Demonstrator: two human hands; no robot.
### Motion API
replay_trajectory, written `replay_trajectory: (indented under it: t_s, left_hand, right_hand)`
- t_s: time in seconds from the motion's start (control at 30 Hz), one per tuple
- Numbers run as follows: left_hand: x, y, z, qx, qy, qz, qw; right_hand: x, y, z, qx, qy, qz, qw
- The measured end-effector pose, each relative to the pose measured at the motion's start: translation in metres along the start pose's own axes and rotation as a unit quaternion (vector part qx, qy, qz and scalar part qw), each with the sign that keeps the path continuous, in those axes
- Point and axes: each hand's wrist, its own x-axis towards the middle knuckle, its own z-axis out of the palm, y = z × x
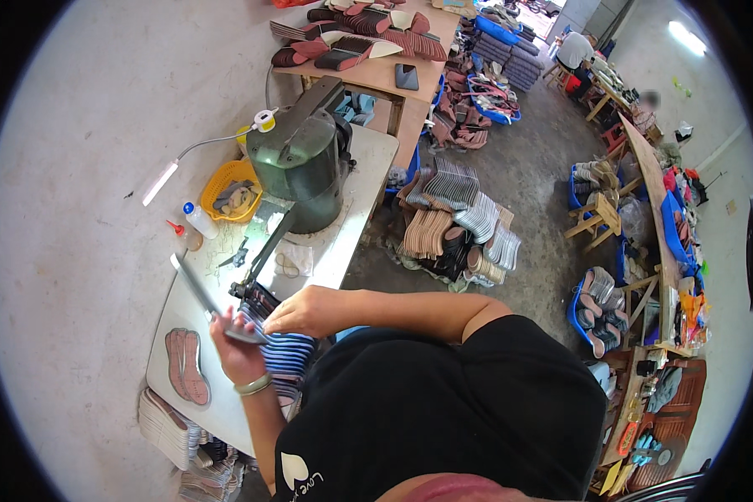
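Observation:
My left hand [239, 351], with a bracelet at its wrist, grips a thin grey insole [192, 283] seen almost edge on. The piece slants from beside the sewing machine's arm down past my fingers. Reaching across from the right, my right hand [308, 311] has its fingers pinched together at the insole's near end; the fingertips are partly hidden. Under both hands lies a row of striped blue-and-white insoles [289, 361] on the white table. The green sewing machine [297, 159] stands just beyond. A few pinkish insoles [186, 366] lie flat to the left.
A yellow basket [217, 186] of scraps, a blue-capped bottle [199, 219] and a strip lamp [160, 184] are by the machine. Stacked insoles [456, 217] cover the floor to the right. A wooden stool [594, 221] stands farther right; people sit at the far benches.

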Motion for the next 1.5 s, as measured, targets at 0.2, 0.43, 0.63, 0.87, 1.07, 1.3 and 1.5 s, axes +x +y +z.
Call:
replay_trajectory:
  t_s: [0.2,0.43,0.63,0.87,1.07,1.3,1.5]
  left_hand:
    - [0.037,0.06,-0.143,0.686,0.128,0.255,0.669]
    - [0.031,0.07,-0.23,0.921,0.168,-0.033,0.35]
    - [0.051,0.064,-0.27,0.912,0.172,-0.009,0.372]
    - [0.058,0.08,-0.289,0.922,0.178,0.009,0.342]
    - [0.054,0.068,-0.211,0.934,0.205,-0.027,0.292]
    - [-0.007,-0.014,-0.257,0.71,0.246,0.098,0.653]
    - [-0.042,-0.074,-0.235,0.673,0.281,0.082,0.679]
  right_hand:
    - [-0.037,0.03,0.006,-0.017,-0.026,0.072,0.997]
    - [-0.056,0.043,0.015,-0.014,-0.062,0.113,0.992]
    - [-0.049,0.044,0.008,-0.034,-0.072,0.143,0.986]
    - [-0.049,0.046,0.017,-0.001,-0.06,0.143,0.988]
    - [-0.049,0.047,0.019,-0.014,-0.053,0.138,0.989]
    - [-0.049,0.049,0.021,0.002,-0.042,0.149,0.988]
    - [-0.032,0.044,0.035,0.048,-0.093,0.127,0.986]
